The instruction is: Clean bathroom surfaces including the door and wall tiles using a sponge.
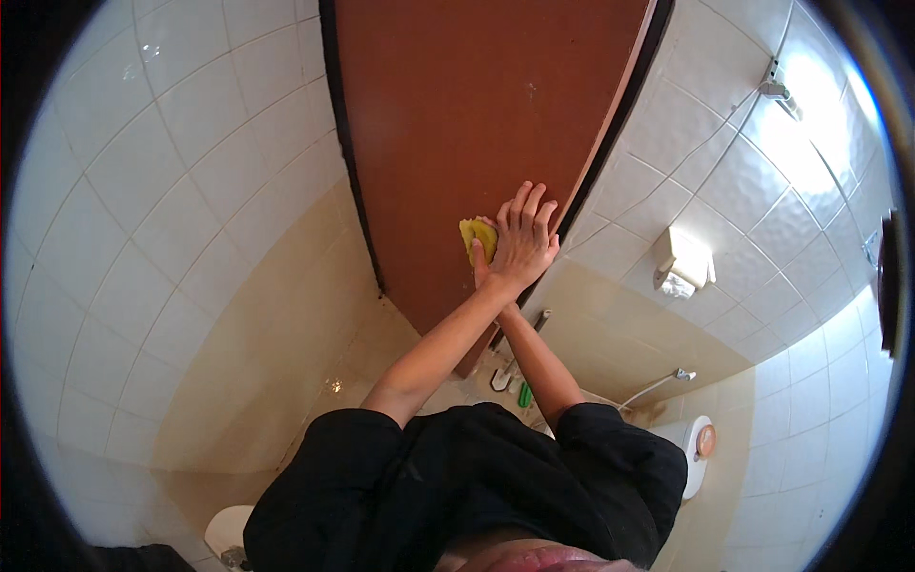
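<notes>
My forearms cross in front of a reddish-brown door (448,105). The left arm lies on top, and my left hand (522,238) rests spread on the door near its right edge, fingers apart. Beneath it and to its left, my right hand (479,262) presses a yellow sponge (468,232) against the door. A thumb shows over the sponge, which has a ragged edge. The left hand and wrist hide most of the right hand.
White tiled walls (124,181) stand on both sides. On the right are a toilet paper holder (688,257), a wall-mounted hose tap (683,375) and a white cistern (696,458) with a round orange-brown item (706,440). A green brush-like item (525,395) lies on the floor below.
</notes>
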{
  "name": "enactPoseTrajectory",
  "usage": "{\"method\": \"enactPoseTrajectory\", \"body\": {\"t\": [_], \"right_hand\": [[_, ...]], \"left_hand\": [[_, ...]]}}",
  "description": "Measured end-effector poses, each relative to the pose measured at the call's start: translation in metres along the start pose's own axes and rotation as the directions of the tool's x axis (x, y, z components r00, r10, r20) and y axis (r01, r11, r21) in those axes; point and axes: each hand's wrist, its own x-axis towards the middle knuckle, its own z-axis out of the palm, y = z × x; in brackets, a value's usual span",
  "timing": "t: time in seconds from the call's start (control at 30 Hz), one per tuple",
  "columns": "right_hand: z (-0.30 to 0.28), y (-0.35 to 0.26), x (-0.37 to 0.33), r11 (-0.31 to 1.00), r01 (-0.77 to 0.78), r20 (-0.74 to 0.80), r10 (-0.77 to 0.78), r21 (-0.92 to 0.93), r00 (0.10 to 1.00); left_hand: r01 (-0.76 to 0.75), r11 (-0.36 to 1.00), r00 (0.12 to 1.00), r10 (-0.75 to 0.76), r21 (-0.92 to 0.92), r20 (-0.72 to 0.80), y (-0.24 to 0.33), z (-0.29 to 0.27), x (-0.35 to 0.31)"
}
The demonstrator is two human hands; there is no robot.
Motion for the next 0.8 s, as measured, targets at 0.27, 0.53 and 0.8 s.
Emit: {"method": "enactPoseTrajectory", "body": {"t": [0.27, 0.53, 0.8], "right_hand": [[0.063, 0.069, 0.064, 0.624, -0.032, -0.122, 0.201, 0.78, 0.972], [0.118, 0.241, 0.171, 0.255, 0.159, -0.3, 0.843, 0.954, 0.446], [0.121, 0.216, 0.269, 0.551, 0.388, -0.64, 0.394, 0.739, 0.66]], "left_hand": [[0.047, 0.992, 0.993, -0.059, 0.119, 0.101, 0.008, 0.026, 0.05], [0.045, 0.965, 0.94, -0.128, -0.258, -0.315, -0.072, -0.016, 0.111], [0.12, 0.915, 0.941, -0.229, -0.384, -0.251, -0.204, -0.012, 0.13]]}}
